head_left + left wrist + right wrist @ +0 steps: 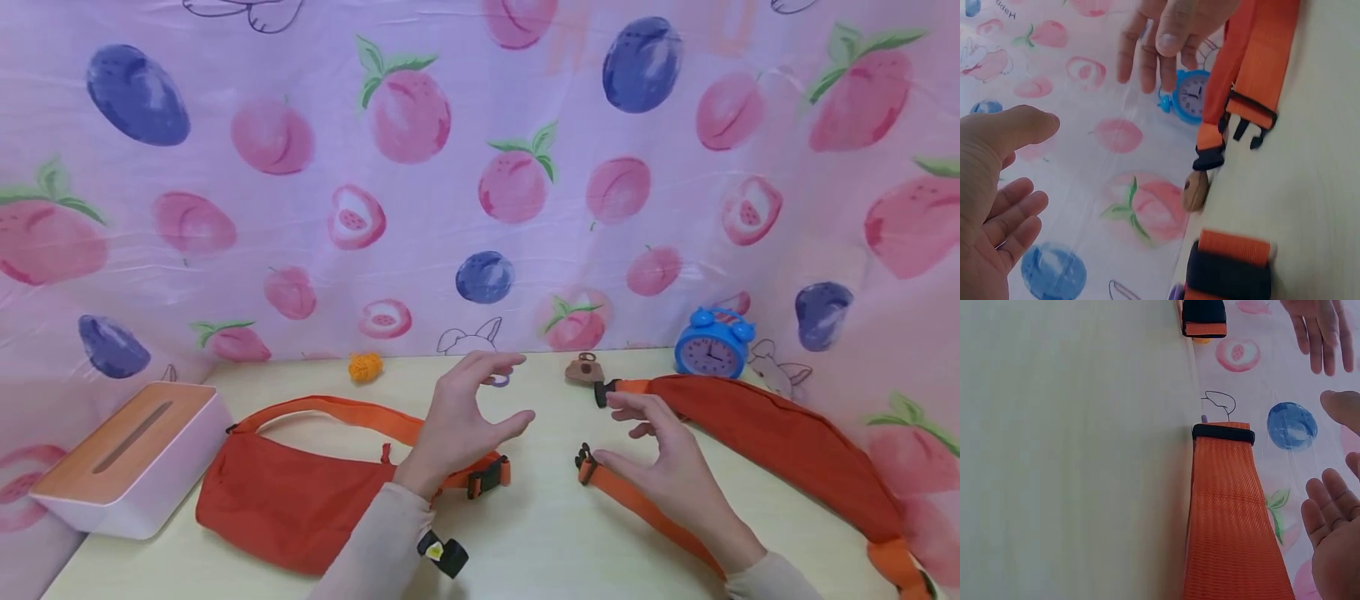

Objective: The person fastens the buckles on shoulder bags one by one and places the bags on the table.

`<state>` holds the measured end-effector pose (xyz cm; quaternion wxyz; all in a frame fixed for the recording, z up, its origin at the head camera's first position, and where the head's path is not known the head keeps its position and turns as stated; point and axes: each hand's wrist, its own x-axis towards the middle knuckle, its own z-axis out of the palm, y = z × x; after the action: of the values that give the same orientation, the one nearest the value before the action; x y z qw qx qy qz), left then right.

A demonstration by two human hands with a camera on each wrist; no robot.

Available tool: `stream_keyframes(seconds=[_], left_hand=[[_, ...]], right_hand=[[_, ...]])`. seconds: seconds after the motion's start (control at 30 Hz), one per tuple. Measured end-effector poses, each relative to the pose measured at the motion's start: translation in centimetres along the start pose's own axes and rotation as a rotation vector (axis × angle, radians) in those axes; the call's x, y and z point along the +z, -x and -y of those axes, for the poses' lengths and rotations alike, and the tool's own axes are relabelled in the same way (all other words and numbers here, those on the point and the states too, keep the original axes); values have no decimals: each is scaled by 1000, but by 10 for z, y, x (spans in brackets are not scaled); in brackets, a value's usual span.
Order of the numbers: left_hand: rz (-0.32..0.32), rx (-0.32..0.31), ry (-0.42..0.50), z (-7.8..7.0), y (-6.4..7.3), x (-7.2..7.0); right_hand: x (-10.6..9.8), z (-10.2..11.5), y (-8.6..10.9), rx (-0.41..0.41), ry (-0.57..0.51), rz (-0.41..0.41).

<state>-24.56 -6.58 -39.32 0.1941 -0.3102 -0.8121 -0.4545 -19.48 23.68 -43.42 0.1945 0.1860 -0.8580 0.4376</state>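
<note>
Two bare hands facing each other above a pale table (pixel 547 542), sleeves reaching in from the front edge. Left hand (pixel 468 408): thumb and fingers spread wide in a C shape, only air between, over the strap side of a first red bag (pixel 292 500). Right hand (pixel 671 450): likewise spread and curved, thumb well away from fingers, over a loose orange strap (pixel 645 508) of a second red bag (pixel 780 442). In the right wrist view, a visible gap between that hand and the strap.

First bag lying toward the front left corner, its carrying band (pixel 330 407) arched behind, a black buckle (pixel 489 477) just right of the left wrist. Second bag slanting along the right edge, with a black clip (pixel 602 393) near the right fingertips.

At the left edge, a white tissue box (pixel 123 467) with a wood-coloured lid. Along the back edge, left to right: a small yellow-orange ball (pixel 365 367), a small brown trinket (pixel 584 370) and, near the back right corner, a blue alarm clock (pixel 710 352). Behind, a fruit-printed cloth (pixel 427 242).
</note>
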Motion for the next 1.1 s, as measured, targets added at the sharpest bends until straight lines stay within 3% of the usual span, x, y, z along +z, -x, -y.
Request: stream_keyframes(seconds=[0.17, 0.5, 0.77, 1.1], left_hand=[[1, -11, 54, -3, -17, 25], [37, -87, 163, -2, -37, 72], [57, -149, 219, 11, -40, 104], [84, -133, 244, 21, -40, 126]], right_hand=[[-2, -4, 6, 38, -8, 26], [4, -12, 10, 207, -17, 115], [4, -11, 8, 315, 36, 200], [0, -16, 9, 357, 169, 230]])
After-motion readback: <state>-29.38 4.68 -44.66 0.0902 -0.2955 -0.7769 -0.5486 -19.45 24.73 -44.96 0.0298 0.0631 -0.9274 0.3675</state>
